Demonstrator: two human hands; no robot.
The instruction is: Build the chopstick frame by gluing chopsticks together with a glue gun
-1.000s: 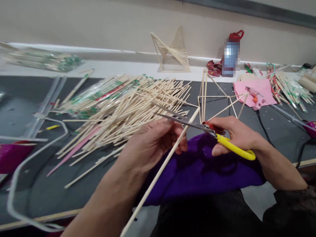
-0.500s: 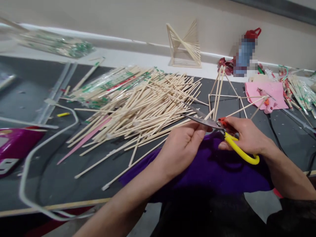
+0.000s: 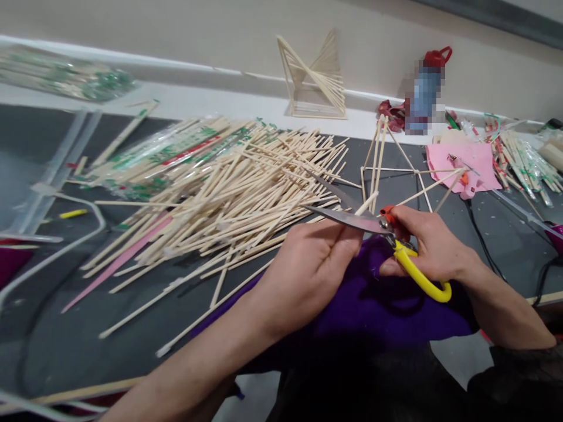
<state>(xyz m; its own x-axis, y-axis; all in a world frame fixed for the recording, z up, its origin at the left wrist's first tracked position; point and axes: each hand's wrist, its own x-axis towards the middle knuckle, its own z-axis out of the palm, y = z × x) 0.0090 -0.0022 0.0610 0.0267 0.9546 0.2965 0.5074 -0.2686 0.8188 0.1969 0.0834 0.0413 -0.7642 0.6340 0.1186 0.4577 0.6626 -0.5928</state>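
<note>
My right hand [image 3: 433,243] is closed around the handles of a pair of scissors [image 3: 365,223] with yellow and red-orange grips. Their metal blades point left and stand apart in a V. A short length of wooden stick [image 3: 368,203] pokes up between the blades near the pivot. My left hand [image 3: 316,264] pinches this stick from below, its fingertips right beside the lower blade. The stick's lower end is hidden by my fingers. Just behind the hands stands a frame of joined sticks [image 3: 377,155]. A purple cloth [image 3: 373,316] lies beneath both hands.
Left of my hands a large heap of loose wooden sticks [image 3: 246,199] covers the dark table. Plastic-wrapped chopsticks [image 3: 176,146] lie behind it. A twisted stick model [image 3: 314,82] and a bottle [image 3: 424,88] stand by the wall. Pink paper [image 3: 481,164] and a cable [image 3: 481,234] lie right.
The scissor blades have spread wider apart. Both hands keep their grips and almost the same places in view, while the surroundings have shifted left as the camera turned.
</note>
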